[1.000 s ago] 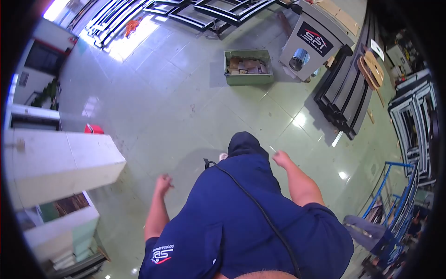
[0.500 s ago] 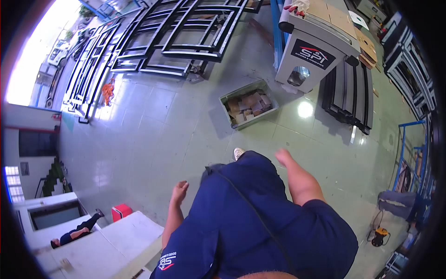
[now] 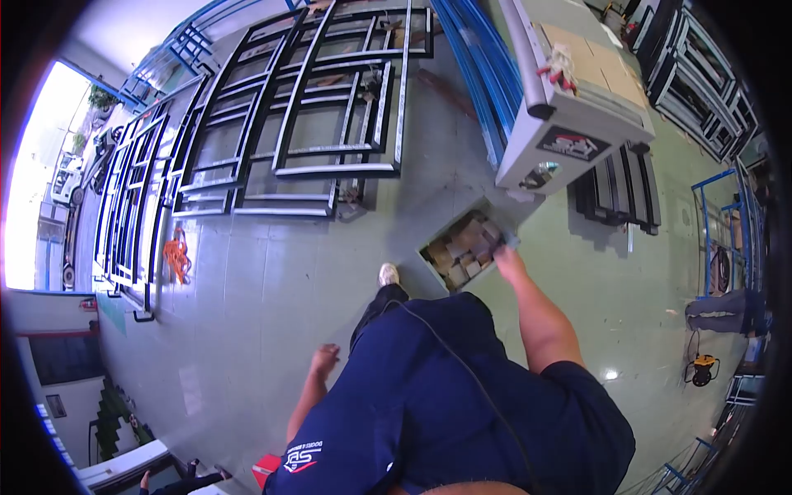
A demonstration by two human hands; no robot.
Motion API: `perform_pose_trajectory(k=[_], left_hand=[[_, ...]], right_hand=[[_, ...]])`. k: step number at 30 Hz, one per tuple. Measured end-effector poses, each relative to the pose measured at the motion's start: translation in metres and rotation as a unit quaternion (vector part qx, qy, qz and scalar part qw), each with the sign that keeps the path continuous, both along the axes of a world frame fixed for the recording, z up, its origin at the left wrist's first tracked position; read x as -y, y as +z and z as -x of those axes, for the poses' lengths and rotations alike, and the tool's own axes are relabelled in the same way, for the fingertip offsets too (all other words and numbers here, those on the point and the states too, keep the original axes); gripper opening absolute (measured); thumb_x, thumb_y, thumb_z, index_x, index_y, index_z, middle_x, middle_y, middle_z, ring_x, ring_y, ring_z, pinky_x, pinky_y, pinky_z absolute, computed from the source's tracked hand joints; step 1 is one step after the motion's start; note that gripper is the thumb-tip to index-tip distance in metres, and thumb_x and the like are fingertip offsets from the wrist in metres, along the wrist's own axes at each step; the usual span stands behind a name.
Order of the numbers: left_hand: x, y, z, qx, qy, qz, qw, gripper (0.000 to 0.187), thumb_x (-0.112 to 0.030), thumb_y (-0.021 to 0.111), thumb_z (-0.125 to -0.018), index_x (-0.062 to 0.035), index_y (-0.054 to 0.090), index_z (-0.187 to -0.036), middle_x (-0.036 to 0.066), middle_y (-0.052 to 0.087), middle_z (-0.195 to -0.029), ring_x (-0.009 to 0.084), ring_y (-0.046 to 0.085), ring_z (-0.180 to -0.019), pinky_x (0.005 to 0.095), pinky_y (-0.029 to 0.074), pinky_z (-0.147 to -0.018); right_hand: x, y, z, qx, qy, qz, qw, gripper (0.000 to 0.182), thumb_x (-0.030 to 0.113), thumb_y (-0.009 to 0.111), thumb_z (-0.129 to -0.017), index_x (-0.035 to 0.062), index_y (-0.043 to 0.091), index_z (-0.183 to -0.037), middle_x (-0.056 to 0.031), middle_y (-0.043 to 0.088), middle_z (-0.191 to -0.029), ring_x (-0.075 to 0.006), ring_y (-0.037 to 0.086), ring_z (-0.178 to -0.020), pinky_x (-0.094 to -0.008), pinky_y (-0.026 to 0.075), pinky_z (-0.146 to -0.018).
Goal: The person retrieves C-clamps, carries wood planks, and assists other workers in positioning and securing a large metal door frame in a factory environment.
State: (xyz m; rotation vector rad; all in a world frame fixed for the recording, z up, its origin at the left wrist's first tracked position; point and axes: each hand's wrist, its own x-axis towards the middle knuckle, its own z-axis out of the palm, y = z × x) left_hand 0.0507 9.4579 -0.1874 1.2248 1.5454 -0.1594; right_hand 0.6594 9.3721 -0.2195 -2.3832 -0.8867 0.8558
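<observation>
My left hand [image 3: 325, 360] hangs low beside my body, its fingers curled, with no object showing in them. My right hand [image 3: 508, 259] is in front of me, seen over the right edge of a green bin [image 3: 435, 269] on the floor; whether it touches the bin is unclear, and its fingers are blurred. Small brown and tan blocks [image 3: 467, 247] fill the bin. One light shoe [image 3: 388, 275] shows on the floor ahead of my body.
Black and silver metal frames [image 3: 337, 172] stand ahead on the left. A grey workbench [image 3: 528, 124] with red-tipped gloves [image 3: 559, 68] is ahead on the right, beside blue beams [image 3: 483, 74]. An orange bundle [image 3: 176, 256] lies at left. Another person [image 3: 186, 485] is at lower left.
The view has turned and moved forward, so the bin, workbench and frames appear nearer. My right hand now overlaps the bin's edge, and my foot has stepped out ahead.
</observation>
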Motion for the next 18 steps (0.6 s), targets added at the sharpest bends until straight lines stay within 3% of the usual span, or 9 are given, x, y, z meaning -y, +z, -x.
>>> perform_pose_trajectory(k=[1,2,3,4,7,9,13,15,18], left_hand=[[-0.043,0.016,-0.007,0.025,0.093,-0.016,0.995,0.037,-0.021,0.059,-0.089,0.0002,0.056,-0.119,0.013,0.066,-0.101,0.0205,0.063,-0.080,0.0332,0.052,-0.071],[-0.085,0.026,-0.006,0.051,0.186,-0.030,0.981,0.036,-0.021,0.059,-0.089,-0.0001,0.056,-0.119,0.012,0.066,-0.100,0.0203,0.063,-0.078,0.0338,0.052,-0.069],[-0.130,0.033,-0.006,0.039,0.166,-0.074,0.983,0.036,-0.021,0.060,-0.088,-0.0003,0.057,-0.118,0.012,0.067,-0.098,0.0201,0.063,-0.076,0.0336,0.051,-0.069],[-0.169,0.041,-0.006,0.023,0.146,-0.114,0.982,0.036,-0.022,0.060,-0.088,-0.0005,0.058,-0.117,0.012,0.067,-0.096,0.0200,0.063,-0.075,0.0334,0.051,-0.069],[-0.268,0.069,-0.019,-0.046,0.063,-0.179,0.981,0.039,-0.027,0.062,-0.085,-0.0012,0.060,-0.114,0.014,0.068,-0.095,0.0210,0.064,-0.079,0.0341,0.051,-0.072],[-0.317,0.070,-0.035,-0.033,0.075,-0.191,0.978,0.040,-0.029,0.062,-0.084,-0.0019,0.061,-0.113,0.015,0.068,-0.096,0.0222,0.065,-0.083,0.0345,0.051,-0.076],[-0.359,0.060,-0.094,-0.048,-0.045,-0.182,0.981,0.041,-0.030,0.062,-0.083,-0.0032,0.060,-0.115,0.018,0.067,-0.105,0.0276,0.064,-0.097,0.0349,0.049,-0.086],[-0.356,0.032,-0.120,0.007,-0.073,-0.168,0.983,0.041,-0.031,0.062,-0.084,-0.0035,0.060,-0.115,0.017,0.067,-0.105,0.0291,0.064,-0.097,0.0360,0.049,-0.086],[-0.334,0.050,-0.170,0.050,-0.209,-0.139,0.967,0.044,-0.035,0.060,-0.087,-0.0011,0.059,-0.116,0.017,0.066,-0.106,0.0265,0.063,-0.097,0.0372,0.049,-0.085]], right_hand=[[0.048,-0.043,0.002,0.061,-0.063,0.109,0.990,0.028,0.022,0.051,-0.086,-0.0002,0.062,-0.099,-0.0182,0.067,-0.086,-0.0296,0.065,-0.075,-0.0397,0.050,-0.073],[0.088,-0.078,-0.011,0.016,0.069,0.278,0.958,0.026,0.020,0.053,-0.084,-0.0034,0.064,-0.090,-0.0211,0.064,-0.070,-0.0287,0.065,-0.063,-0.0414,0.052,-0.065],[0.107,-0.049,0.003,-0.079,-0.025,0.326,0.942,0.023,0.018,0.056,-0.082,-0.0032,0.064,-0.080,-0.0209,0.060,-0.059,-0.0282,0.063,-0.054,-0.0436,0.052,-0.056],[0.108,0.006,0.027,-0.170,-0.161,0.353,0.906,0.022,0.020,0.056,-0.084,-0.0013,0.062,-0.082,-0.0191,0.061,-0.065,-0.0279,0.062,-0.055,-0.0431,0.049,-0.049],[0.138,0.039,0.062,-0.230,-0.267,0.186,0.917,0.021,0.019,0.055,-0.084,0.0019,0.057,-0.096,-0.0125,0.058,-0.075,-0.0230,0.056,-0.053,-0.0372,0.044,-0.045],[0.136,0.049,0.078,-0.245,-0.312,0.196,0.897,0.021,0.018,0.058,-0.083,0.0019,0.059,-0.096,-0.0111,0.059,-0.071,-0.0230,0.058,-0.054,-0.0368,0.043,-0.043],[0.097,0.048,0.104,-0.288,-0.399,0.199,0.848,0.019,0.020,0.059,-0.084,0.0037,0.058,-0.094,-0.0106,0.058,-0.069,-0.0229,0.057,-0.053,-0.0364,0.042,-0.042],[0.068,0.030,0.105,-0.297,-0.307,0.192,0.883,0.018,0.021,0.061,-0.083,0.0033,0.059,-0.085,-0.0112,0.058,-0.064,-0.0225,0.056,-0.049,-0.0369,0.042,-0.040],[-0.007,0.033,0.082,-0.215,-0.173,0.169,0.946,0.017,0.021,0.061,-0.082,0.0037,0.060,-0.082,-0.0086,0.056,-0.057,-0.0197,0.055,-0.047,-0.0355,0.043,-0.043]])
